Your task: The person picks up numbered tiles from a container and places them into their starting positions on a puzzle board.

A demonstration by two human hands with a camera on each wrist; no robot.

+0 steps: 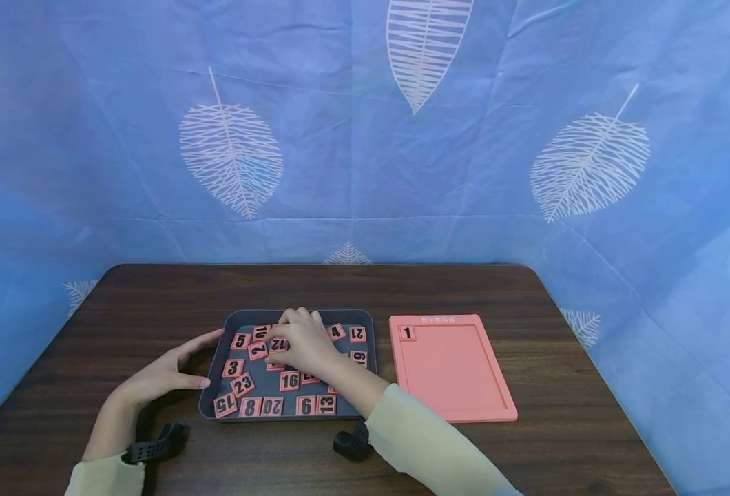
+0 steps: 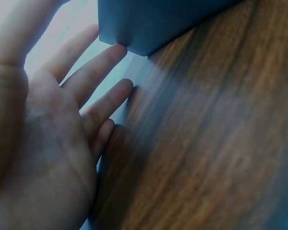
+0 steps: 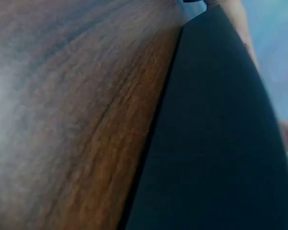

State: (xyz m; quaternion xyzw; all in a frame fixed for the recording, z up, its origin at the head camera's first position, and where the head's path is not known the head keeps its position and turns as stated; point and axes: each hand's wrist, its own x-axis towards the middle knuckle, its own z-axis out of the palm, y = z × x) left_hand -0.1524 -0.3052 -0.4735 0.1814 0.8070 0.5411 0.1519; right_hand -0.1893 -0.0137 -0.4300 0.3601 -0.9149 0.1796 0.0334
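We judge one tile (image 1: 407, 333) placed in frame (image 1: 448, 372), loose tiles (image 1: 242, 384) left in tray (image 1: 290, 417); left hand (image 1: 157, 377) spread, right hand (image 1: 306, 344) pinch unclear.

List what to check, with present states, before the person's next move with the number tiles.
1. Left hand at the left edge of the tray: ok.
2. Right hand over the tray: ok.
3. Right hand's grip on a tile: cannot tell; the hand blocks the view.
4. Tile 1 in the far left corner of the pink board: ok.
5. Rest of the board bare: ok.
6. Loose tiles all turned one way: not ok; several lie sideways.
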